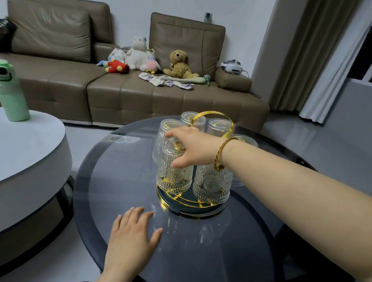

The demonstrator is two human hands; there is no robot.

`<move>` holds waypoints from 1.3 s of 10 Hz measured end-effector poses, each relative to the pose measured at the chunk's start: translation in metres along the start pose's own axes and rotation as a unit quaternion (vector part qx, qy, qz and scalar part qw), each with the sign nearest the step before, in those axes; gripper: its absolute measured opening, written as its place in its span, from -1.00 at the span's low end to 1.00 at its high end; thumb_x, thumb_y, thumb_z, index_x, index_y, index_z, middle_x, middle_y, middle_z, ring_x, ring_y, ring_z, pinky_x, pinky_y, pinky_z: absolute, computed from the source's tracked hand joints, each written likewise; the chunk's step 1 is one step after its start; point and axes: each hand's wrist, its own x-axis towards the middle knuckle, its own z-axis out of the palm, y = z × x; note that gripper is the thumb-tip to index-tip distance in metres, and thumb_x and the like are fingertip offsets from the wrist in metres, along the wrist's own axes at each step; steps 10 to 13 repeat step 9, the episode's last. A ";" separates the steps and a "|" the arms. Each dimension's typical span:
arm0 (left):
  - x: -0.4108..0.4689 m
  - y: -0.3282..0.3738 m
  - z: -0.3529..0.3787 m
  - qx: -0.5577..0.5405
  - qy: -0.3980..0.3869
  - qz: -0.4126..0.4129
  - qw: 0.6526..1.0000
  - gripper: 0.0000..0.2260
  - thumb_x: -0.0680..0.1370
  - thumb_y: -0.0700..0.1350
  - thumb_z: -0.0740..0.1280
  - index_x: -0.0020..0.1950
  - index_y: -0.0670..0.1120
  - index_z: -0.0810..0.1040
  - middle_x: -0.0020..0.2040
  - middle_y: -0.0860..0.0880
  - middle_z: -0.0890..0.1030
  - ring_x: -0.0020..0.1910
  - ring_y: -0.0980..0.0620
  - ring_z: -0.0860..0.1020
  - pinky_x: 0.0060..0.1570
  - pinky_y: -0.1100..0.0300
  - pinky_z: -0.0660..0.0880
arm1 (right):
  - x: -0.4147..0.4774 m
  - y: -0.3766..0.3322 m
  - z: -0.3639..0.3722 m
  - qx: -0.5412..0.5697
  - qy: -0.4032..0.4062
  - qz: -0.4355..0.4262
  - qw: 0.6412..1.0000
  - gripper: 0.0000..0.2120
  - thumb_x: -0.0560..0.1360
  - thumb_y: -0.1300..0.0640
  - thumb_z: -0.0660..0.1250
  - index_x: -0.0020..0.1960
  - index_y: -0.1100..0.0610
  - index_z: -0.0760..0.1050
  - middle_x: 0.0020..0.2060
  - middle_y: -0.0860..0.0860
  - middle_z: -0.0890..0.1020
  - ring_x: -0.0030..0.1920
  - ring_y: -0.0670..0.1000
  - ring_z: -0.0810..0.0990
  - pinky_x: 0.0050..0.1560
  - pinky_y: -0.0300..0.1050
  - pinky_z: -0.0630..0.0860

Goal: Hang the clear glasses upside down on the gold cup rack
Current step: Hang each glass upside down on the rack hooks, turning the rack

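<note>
Nearest us, our left hand (131, 233) lies flat and empty on the glass table (106, 170); beyond, our right hand (192, 148) grips a clear glass (174, 171) upside down on the gold cup rack (212, 120) — seemingly seated. Next: let go gently.

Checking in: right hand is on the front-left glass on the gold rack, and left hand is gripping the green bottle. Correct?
Not quite. In the head view the left hand lies flat on the dark glass table, holding nothing; the green bottle stands on the white table. The right hand is on the front-left glass on the gold rack.
</note>
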 end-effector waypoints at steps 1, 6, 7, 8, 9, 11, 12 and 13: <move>-0.001 0.002 -0.003 0.005 -0.004 0.000 1.000 -0.59 0.52 0.15 0.19 0.32 0.03 0.33 0.39 0.00 0.33 0.42 0.03 0.19 0.41 0.08 0.04 | -0.008 0.001 -0.001 -0.009 0.021 -0.010 1.000 -0.40 0.38 0.09 0.33 0.35 0.12 0.18 0.37 0.12 0.26 0.39 0.14 0.13 0.35 0.04 0.18; 0.002 0.033 0.002 0.047 -0.016 -0.038 0.998 -0.60 0.54 0.12 0.16 0.33 0.01 0.30 0.39 0.00 0.32 0.40 0.00 0.22 0.39 0.05 0.08 | -0.126 0.106 0.101 0.296 0.375 0.259 0.839 -0.83 0.41 0.30 0.25 0.00 0.20 0.49 -0.05 0.05 0.50 0.04 0.07 0.49 -0.06 -0.24 0.35; 0.001 0.035 0.002 0.032 -0.002 -0.033 0.999 -0.62 0.52 0.08 0.21 0.30 -0.03 0.36 0.36 -0.02 0.38 0.37 -0.01 0.28 0.38 0.05 0.12 | -0.139 0.120 0.142 0.250 0.279 0.317 0.871 -0.77 0.42 0.25 0.24 0.08 0.20 0.45 0.10 0.12 0.51 0.19 0.10 0.40 0.10 -0.20 0.30; 0.000 0.035 0.002 0.029 -0.001 -0.032 0.999 -0.63 0.52 0.07 0.22 0.28 -0.03 0.38 0.35 -0.02 0.40 0.36 -0.01 0.30 0.37 0.06 0.12 | -0.139 0.121 0.159 0.173 0.214 0.301 0.913 -0.62 0.46 0.16 0.20 0.26 0.17 0.29 0.27 0.08 0.40 0.32 0.05 0.24 0.31 -0.17 0.17; 0.000 0.035 0.002 0.028 0.002 -0.037 0.999 -0.64 0.52 0.07 0.23 0.27 -0.04 0.40 0.34 -0.03 0.41 0.35 -0.02 0.30 0.36 0.05 0.13 | -0.137 0.114 0.154 0.152 0.191 0.308 0.919 -0.54 0.48 0.12 0.16 0.35 0.14 0.16 0.35 0.06 0.29 0.37 0.05 0.16 0.37 -0.12 0.11; 0.000 0.035 0.002 0.028 0.002 -0.037 0.999 -0.64 0.52 0.07 0.23 0.27 -0.04 0.40 0.34 -0.03 0.41 0.35 -0.02 0.30 0.36 0.05 0.13 | -0.137 0.114 0.154 0.152 0.191 0.308 0.919 -0.54 0.48 0.12 0.16 0.35 0.14 0.16 0.35 0.06 0.29 0.37 0.05 0.16 0.37 -0.12 0.11; 0.000 0.035 0.002 0.028 0.002 -0.037 0.999 -0.64 0.52 0.07 0.23 0.27 -0.04 0.40 0.34 -0.03 0.41 0.35 -0.02 0.30 0.36 0.05 0.13 | -0.137 0.114 0.154 0.152 0.191 0.308 0.919 -0.54 0.48 0.12 0.16 0.35 0.14 0.16 0.35 0.06 0.29 0.37 0.05 0.16 0.37 -0.12 0.11; 0.000 0.035 0.002 0.028 0.002 -0.037 0.999 -0.64 0.52 0.07 0.23 0.27 -0.04 0.40 0.34 -0.03 0.41 0.35 -0.02 0.30 0.36 0.05 0.13 | -0.137 0.114 0.154 0.152 0.191 0.308 0.919 -0.54 0.48 0.12 0.16 0.35 0.14 0.16 0.35 0.06 0.29 0.37 0.05 0.16 0.37 -0.12 0.11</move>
